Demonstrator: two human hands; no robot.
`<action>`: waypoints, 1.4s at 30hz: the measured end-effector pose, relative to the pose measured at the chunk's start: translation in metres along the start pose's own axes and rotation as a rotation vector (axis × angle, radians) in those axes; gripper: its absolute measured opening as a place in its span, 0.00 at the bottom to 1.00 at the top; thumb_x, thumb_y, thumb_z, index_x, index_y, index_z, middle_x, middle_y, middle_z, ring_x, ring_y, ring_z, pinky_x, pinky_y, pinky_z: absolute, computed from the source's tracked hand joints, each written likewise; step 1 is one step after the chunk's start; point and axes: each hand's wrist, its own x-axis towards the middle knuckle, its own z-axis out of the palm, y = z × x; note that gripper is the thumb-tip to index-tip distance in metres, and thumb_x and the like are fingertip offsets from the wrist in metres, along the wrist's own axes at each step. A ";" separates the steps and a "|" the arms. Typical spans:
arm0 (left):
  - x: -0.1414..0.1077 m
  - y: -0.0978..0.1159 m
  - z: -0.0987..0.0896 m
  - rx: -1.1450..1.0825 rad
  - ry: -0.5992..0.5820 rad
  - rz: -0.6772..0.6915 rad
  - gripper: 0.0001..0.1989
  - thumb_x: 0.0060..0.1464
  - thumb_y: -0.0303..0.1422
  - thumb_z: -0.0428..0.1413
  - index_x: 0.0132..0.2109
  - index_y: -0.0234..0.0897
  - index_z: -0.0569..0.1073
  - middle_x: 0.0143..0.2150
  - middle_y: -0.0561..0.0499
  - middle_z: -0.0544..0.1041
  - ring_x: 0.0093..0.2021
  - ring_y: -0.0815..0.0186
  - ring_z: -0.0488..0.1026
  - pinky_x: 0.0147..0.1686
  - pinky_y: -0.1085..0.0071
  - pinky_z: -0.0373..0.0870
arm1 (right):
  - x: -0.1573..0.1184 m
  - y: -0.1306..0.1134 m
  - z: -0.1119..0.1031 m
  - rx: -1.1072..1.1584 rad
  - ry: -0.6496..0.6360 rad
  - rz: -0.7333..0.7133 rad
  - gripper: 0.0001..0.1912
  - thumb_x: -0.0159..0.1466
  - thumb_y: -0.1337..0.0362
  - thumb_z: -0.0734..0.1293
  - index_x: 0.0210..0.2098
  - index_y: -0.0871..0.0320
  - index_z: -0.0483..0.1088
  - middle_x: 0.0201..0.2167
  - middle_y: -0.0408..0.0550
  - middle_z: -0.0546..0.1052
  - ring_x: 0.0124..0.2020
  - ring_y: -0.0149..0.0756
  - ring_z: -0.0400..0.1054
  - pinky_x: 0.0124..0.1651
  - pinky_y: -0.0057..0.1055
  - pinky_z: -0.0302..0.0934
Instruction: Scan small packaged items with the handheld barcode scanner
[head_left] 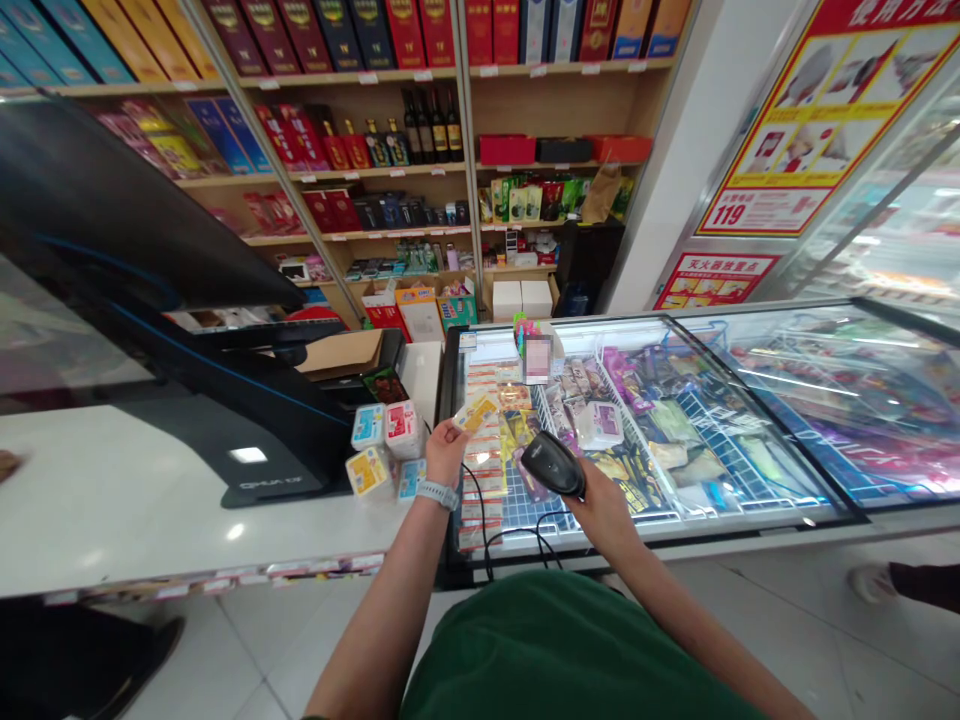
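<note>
My left hand (pixel 446 450), with a grey watch band at the wrist, pinches a small yellow packet (pixel 476 413) by its edge. My right hand (pixel 604 505) grips a black handheld barcode scanner (pixel 551 465), its head tilted toward the packet. The two are a short way apart, above a glass-topped freezer chest (pixel 675 535) full of bagged goods. A thin black cable (pixel 480 500) trails down from the scanner area. Several small labelled plastic tubs (pixel 403 430) stand on the counter near my left hand.
A white counter (pixel 150 510) runs along the left under a black monitor (pixel 135 220). Wooden shelves (pixel 360 130) of boxes and bottles rise behind. A red-and-yellow poster (pixel 825 130) hangs at right. Another person's foot (pixel 870 583) shows on the floor at right.
</note>
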 end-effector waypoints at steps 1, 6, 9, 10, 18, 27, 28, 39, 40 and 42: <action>-0.001 0.000 0.000 -0.002 -0.002 0.001 0.18 0.37 0.25 0.62 0.39 0.34 0.69 0.32 0.51 0.77 0.35 0.66 0.75 0.38 0.70 0.69 | 0.000 0.000 0.000 -0.007 -0.002 0.002 0.13 0.56 0.68 0.62 0.42 0.57 0.66 0.36 0.49 0.75 0.38 0.42 0.70 0.39 0.32 0.59; -0.002 0.001 0.001 -0.004 -0.015 -0.006 0.19 0.37 0.26 0.62 0.40 0.34 0.69 0.32 0.51 0.77 0.35 0.67 0.75 0.38 0.71 0.69 | -0.001 0.001 0.001 -0.009 -0.023 -0.005 0.14 0.57 0.68 0.63 0.44 0.57 0.66 0.37 0.49 0.75 0.39 0.42 0.70 0.39 0.32 0.58; -0.001 0.001 0.001 0.004 -0.009 -0.020 0.20 0.37 0.27 0.63 0.41 0.34 0.69 0.33 0.50 0.77 0.35 0.68 0.74 0.37 0.72 0.68 | -0.001 0.002 0.001 0.004 -0.034 -0.013 0.16 0.58 0.67 0.63 0.46 0.57 0.65 0.38 0.50 0.75 0.40 0.42 0.70 0.40 0.32 0.59; -0.001 0.001 0.001 0.009 -0.004 -0.023 0.20 0.36 0.27 0.63 0.41 0.34 0.69 0.33 0.50 0.77 0.34 0.69 0.74 0.37 0.72 0.68 | -0.001 0.002 0.001 0.007 -0.037 -0.014 0.15 0.58 0.67 0.63 0.46 0.58 0.65 0.39 0.50 0.75 0.40 0.42 0.70 0.40 0.32 0.59; -0.001 0.000 0.001 0.030 0.009 -0.012 0.19 0.36 0.28 0.63 0.39 0.35 0.68 0.31 0.52 0.76 0.31 0.71 0.72 0.32 0.74 0.65 | 0.000 0.000 -0.001 0.028 -0.037 -0.015 0.13 0.57 0.68 0.63 0.43 0.58 0.65 0.38 0.51 0.75 0.40 0.43 0.70 0.40 0.33 0.59; -0.001 -0.001 0.001 0.049 0.013 -0.038 0.21 0.33 0.31 0.65 0.38 0.34 0.68 0.29 0.54 0.73 0.28 0.72 0.71 0.32 0.74 0.66 | -0.002 -0.002 -0.004 0.051 -0.032 -0.002 0.14 0.57 0.68 0.63 0.44 0.58 0.66 0.39 0.51 0.76 0.41 0.42 0.70 0.42 0.33 0.60; -0.001 -0.002 0.001 0.055 0.013 -0.042 0.21 0.33 0.31 0.65 0.38 0.34 0.68 0.28 0.55 0.73 0.28 0.72 0.71 0.32 0.73 0.67 | -0.003 -0.003 -0.004 0.052 -0.029 -0.002 0.14 0.57 0.68 0.63 0.44 0.58 0.66 0.39 0.51 0.76 0.41 0.42 0.70 0.42 0.33 0.60; -0.007 -0.020 0.011 0.027 -0.003 -0.183 0.24 0.36 0.27 0.65 0.43 0.35 0.66 0.29 0.53 0.75 0.26 0.72 0.72 0.33 0.69 0.70 | -0.007 0.004 -0.004 0.093 -0.024 0.018 0.15 0.56 0.68 0.63 0.44 0.57 0.66 0.39 0.49 0.76 0.42 0.42 0.71 0.42 0.32 0.60; -0.008 -0.025 0.013 0.023 0.004 -0.208 0.26 0.37 0.26 0.65 0.45 0.36 0.65 0.29 0.53 0.75 0.25 0.71 0.73 0.34 0.69 0.71 | -0.007 0.005 -0.004 0.102 -0.023 0.023 0.15 0.56 0.68 0.63 0.44 0.57 0.66 0.39 0.49 0.76 0.42 0.42 0.71 0.42 0.32 0.60; -0.010 -0.036 0.019 0.034 0.003 -0.270 0.28 0.38 0.25 0.64 0.48 0.36 0.65 0.30 0.52 0.76 0.26 0.70 0.74 0.33 0.68 0.71 | -0.008 0.007 -0.005 0.111 -0.023 0.039 0.15 0.56 0.68 0.63 0.44 0.57 0.66 0.38 0.49 0.76 0.41 0.42 0.71 0.41 0.32 0.60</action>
